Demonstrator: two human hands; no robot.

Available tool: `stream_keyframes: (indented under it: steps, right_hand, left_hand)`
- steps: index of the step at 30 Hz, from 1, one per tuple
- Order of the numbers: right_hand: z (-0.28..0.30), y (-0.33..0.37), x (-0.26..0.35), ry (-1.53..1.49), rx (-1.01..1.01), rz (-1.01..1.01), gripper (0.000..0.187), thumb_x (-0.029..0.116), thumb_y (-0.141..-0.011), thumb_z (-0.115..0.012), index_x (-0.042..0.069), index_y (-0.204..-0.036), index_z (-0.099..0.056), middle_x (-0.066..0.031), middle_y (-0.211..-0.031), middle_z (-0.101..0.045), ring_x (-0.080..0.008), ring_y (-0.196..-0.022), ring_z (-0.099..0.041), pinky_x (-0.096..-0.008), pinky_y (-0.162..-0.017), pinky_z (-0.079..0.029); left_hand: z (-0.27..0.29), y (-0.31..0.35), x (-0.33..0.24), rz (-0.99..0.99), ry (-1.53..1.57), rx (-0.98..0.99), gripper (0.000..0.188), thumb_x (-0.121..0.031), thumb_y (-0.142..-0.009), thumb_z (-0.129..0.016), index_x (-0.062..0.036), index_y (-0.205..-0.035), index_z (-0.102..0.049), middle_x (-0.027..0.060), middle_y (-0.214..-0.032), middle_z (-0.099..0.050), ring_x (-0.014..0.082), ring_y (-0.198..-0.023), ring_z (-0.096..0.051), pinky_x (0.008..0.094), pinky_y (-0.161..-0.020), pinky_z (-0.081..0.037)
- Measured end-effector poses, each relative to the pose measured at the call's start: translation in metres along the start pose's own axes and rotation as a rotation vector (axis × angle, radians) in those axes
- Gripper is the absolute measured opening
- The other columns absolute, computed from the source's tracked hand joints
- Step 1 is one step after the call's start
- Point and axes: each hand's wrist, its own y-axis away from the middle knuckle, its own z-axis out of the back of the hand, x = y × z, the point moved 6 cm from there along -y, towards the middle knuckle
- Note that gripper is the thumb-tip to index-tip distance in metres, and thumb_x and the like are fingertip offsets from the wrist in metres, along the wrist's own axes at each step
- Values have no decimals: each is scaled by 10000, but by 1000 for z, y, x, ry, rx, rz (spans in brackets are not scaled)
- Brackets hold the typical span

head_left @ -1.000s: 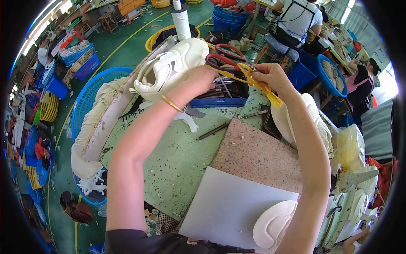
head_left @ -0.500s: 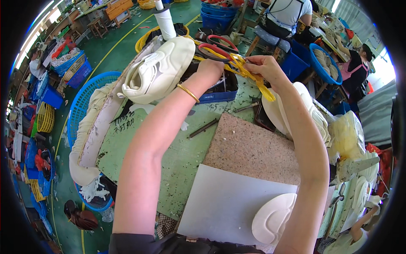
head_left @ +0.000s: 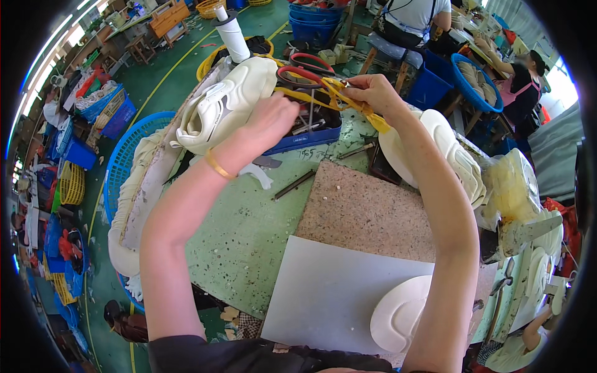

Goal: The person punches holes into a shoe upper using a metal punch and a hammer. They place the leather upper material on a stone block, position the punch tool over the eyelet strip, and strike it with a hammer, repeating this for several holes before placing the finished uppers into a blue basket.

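Over the far end of the green table (head_left: 233, 233), we're working with both arms reaching forward. Our right hand (head_left: 373, 93) is pinching the blade end of the red-handled scissors (head_left: 314, 76), thumb against fingers, with a yellow strip (head_left: 336, 94) bunching at the fingertips and trailing below. The scissors' loops are pointing left, over the far side of the blue tray (head_left: 308, 140), which is holding metal tools. Our left hand (head_left: 273, 116) is curling over the tray's left end; can't tell whether it's gripping anything. A white shoe (head_left: 233, 102) is lying just left of that hand, with a white thread spool (head_left: 233, 40) standing behind it. Nearer us, a dark rod (head_left: 294, 185) is lying left of a speckled stone slab (head_left: 367, 208). A grey sheet (head_left: 329, 292) is overlapping the slab and carrying a white sole piece (head_left: 398, 311), partly hidden by our right forearm.
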Motion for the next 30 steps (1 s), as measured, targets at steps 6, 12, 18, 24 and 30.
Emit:
stream_keyframes:
  steps: [6,12,18,24,30]
  right_hand:
    - [-22,-18,-1,168,9,121,311,224,-695,-691,88,-974,-682,-83,-777,-667,-171,-686,-618,-288,-659,-479]
    - [-38,-18,8,618,-10,168,282,265,-710,-647,167,-972,-681,-87,-902,-659,-256,-845,-621,-358,-755,-489]
    - [-32,36,48,746,-244,632,228,173,-758,-615,100,-973,-635,-95,-929,-609,-269,-868,-586,-378,-744,-472]
    - [-56,88,-14,1257,252,517,139,102,-767,-548,110,-877,-633,-68,-916,-598,-254,-785,-618,-383,-649,-498]
    - [-54,95,23,935,-11,608,177,108,-778,-587,110,-951,-624,-56,-848,-590,-235,-729,-618,-357,-599,-496]
  left_hand:
    - [23,42,12,-56,213,-234,94,-90,-780,-576,-6,-795,-614,185,-731,-587,291,-765,-578,378,-671,-486]
    - [-24,11,17,285,-81,126,169,-146,-746,-646,12,-805,-639,178,-723,-620,332,-717,-621,400,-622,-508]
    - [-18,8,23,236,92,53,165,-89,-696,-671,49,-765,-612,218,-762,-621,356,-761,-620,414,-668,-503]
    - [-9,10,35,211,267,25,142,-43,-652,-687,59,-719,-614,216,-688,-615,340,-669,-620,387,-654,-499]
    - [32,45,42,501,771,38,174,-100,-778,-622,47,-865,-653,118,-663,-636,113,-606,-612,229,-580,-509]
